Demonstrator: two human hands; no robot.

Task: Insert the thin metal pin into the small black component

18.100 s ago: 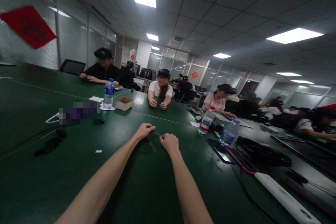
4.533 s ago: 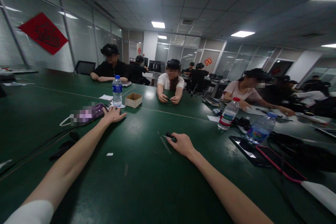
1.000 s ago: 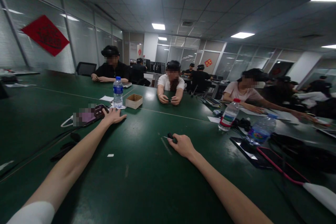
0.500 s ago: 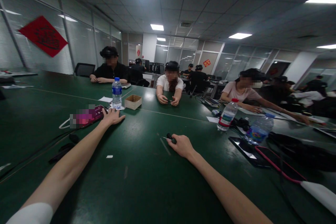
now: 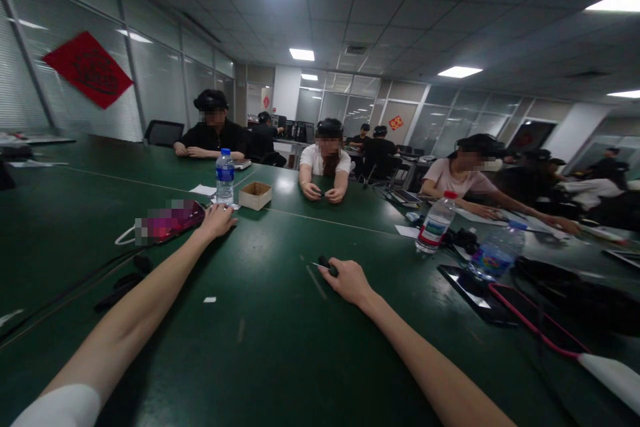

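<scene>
My left hand [image 5: 219, 220] reaches far out to the left, fingers stretched flat, fingertips touching the edge of a phone [image 5: 173, 221] with a lit pinkish screen that lies on the green table [image 5: 260, 347]. My right hand [image 5: 350, 280] rests on the table in the middle, fingers curled round a small black object [image 5: 327, 264] with a thin pale tip poking out to the left. A thin strip [image 5: 316, 281] lies on the table just left of that hand.
A water bottle [image 5: 225, 177] and a small cardboard box [image 5: 255, 195] stand beyond the phone. At right lie another bottle [image 5: 435, 222], a tipped bottle [image 5: 493, 253], a dark phone [image 5: 467, 283] and cables. Several people sit along the far side.
Both hands have stayed where they were over the last second. Long before, both hands were together in the middle; the left has since gone out to the phone.
</scene>
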